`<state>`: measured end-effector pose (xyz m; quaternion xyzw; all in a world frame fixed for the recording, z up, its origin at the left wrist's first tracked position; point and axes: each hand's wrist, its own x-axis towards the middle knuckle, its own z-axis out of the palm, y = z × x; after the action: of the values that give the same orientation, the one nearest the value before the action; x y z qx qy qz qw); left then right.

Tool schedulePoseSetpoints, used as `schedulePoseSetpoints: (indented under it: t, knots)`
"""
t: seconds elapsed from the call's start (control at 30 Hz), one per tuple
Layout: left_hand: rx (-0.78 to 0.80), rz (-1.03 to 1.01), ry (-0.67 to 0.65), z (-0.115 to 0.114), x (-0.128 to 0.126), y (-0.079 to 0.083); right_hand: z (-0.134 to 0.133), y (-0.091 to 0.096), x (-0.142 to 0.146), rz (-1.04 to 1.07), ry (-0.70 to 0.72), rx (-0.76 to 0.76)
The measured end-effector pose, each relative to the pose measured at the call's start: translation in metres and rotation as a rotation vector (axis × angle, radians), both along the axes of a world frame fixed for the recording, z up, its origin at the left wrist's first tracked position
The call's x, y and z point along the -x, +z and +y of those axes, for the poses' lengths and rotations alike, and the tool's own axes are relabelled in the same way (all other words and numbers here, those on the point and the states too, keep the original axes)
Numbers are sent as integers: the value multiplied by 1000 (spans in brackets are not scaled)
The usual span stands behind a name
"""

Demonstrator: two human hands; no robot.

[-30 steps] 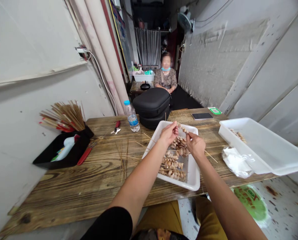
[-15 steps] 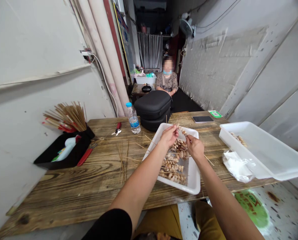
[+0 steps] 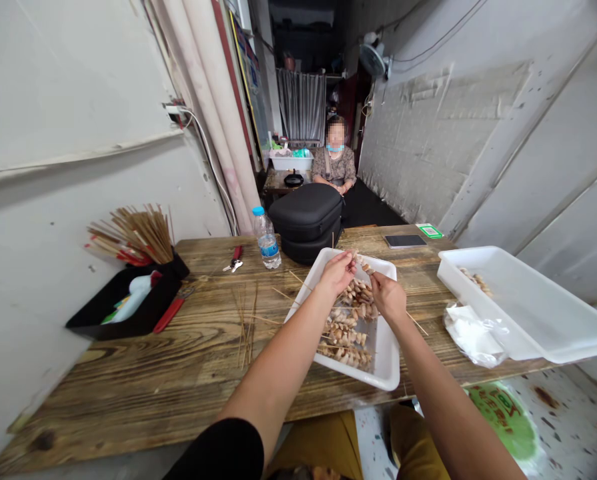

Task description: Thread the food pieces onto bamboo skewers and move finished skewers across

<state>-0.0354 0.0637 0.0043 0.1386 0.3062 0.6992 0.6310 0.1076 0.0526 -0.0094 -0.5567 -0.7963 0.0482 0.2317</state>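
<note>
Over the far half of a white tray point(image 3: 389, 363), my two hands hold one skewer of pale meat pieces point(image 3: 364, 263) between them. My left hand point(image 3: 339, 273) pinches the skewer's left end, fingers closed. At the other end my right hand point(image 3: 388, 295) is wrapped round the skewer, and a thin stick pokes out below it to the right. Several loaded skewers point(image 3: 345, 337) lie in rows inside the tray beneath my hands. A few bare sticks point(image 3: 248, 327) are spread on the wooden table point(image 3: 178, 387) left of the tray.
A water bottle point(image 3: 267, 240) and a black case point(image 3: 305, 223) stand behind the tray. On the right are a larger white bin point(image 3: 523, 300), a plastic bag point(image 3: 473, 333) and a phone point(image 3: 405, 241). A black box point(image 3: 103, 327) and bundled sticks point(image 3: 138, 233) sit left. A person point(image 3: 334, 163) sits beyond.
Both hands keep their hold on the skewer over the tray, nearly in the same place. The view has shifted very slightly.
</note>
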Motion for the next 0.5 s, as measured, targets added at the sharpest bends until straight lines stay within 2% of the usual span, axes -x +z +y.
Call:
schedulePoseSetpoints:
  t: [0.23, 0.4, 0.5]
  knots:
    - [-30, 75, 20, 2, 0, -5, -1, 2, 0, -14, -6, 8]
    - [-8, 153, -5, 0, 1, -5, 0, 2, 0, -16, 3, 7]
    - [-63, 132, -49, -2, 0, -5, 3, -1, 0, 13, 15, 3]
